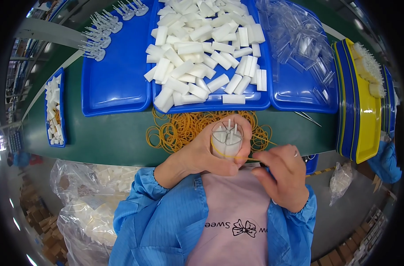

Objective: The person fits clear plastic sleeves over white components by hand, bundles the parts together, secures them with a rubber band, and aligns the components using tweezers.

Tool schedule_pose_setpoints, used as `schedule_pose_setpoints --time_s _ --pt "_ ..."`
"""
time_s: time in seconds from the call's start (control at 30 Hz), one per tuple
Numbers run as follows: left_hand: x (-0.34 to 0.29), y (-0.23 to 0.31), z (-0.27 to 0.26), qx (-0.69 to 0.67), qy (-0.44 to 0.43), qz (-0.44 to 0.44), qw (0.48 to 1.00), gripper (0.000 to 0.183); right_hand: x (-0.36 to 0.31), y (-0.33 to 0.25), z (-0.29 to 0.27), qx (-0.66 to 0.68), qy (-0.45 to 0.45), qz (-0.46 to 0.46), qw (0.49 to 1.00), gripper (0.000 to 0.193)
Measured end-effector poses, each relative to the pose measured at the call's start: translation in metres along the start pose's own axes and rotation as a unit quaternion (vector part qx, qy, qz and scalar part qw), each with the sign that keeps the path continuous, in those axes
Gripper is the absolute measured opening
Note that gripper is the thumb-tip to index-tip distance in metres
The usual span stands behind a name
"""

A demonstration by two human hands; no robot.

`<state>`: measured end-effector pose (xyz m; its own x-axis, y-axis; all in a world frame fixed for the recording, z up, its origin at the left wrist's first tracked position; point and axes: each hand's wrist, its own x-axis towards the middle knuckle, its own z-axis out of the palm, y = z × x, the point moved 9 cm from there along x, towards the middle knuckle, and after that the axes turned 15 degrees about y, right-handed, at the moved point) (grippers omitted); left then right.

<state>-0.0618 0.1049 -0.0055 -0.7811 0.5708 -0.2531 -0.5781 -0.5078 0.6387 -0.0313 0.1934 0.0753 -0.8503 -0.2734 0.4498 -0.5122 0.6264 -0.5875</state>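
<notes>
My left hand (197, 153) is wrapped round an upright cylindrical bundle (227, 142) of clear wedge-shaped plastic pieces with white parts inside. Thin white stems stick up from its top. A yellow rubber band (224, 154) circles the bundle low down and stretches toward my right hand (284, 173), whose fingers pinch its end just right of the bundle. Behind both hands lies a loose heap of yellow rubber bands (179, 131) on the green table (100, 137).
Blue trays hold white foam blocks (197, 48), clear plastic pieces (299, 40) and white stemmed parts (102, 31). A small blue tray (55, 111) lies left. Stacked trays (366, 128), the top one yellow, stand right. Plastic bags (86, 208) sit below the table's left edge.
</notes>
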Motion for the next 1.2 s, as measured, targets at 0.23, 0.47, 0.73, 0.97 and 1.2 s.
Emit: schedule_pose_setpoints --time_s 0.23,0.47,0.73,0.97,1.2 --pt "0.003 -0.007 -0.004 -0.245 0.015 -0.048 0.968 0.058 -0.022 -0.005 0.003 0.477 -0.058 -0.029 0.877 0.025" --pt "-0.003 0.018 -0.003 0.105 0.022 0.189 0.976 0.080 -0.042 0.040 0.065 0.858 0.031 0.356 0.369 0.053" --pt "-0.020 0.038 0.018 0.561 0.077 0.454 0.689 0.092 -0.007 0.033 0.037 0.348 0.053 0.176 0.919 0.052" --pt "0.003 0.008 0.001 0.324 0.085 0.166 0.927 0.092 0.003 0.032 0.025 0.244 0.043 0.173 0.953 0.047" --pt "0.007 -0.006 0.009 -0.205 -0.036 -0.116 0.971 0.073 0.001 0.059 -0.012 0.220 0.187 0.151 0.945 0.041"
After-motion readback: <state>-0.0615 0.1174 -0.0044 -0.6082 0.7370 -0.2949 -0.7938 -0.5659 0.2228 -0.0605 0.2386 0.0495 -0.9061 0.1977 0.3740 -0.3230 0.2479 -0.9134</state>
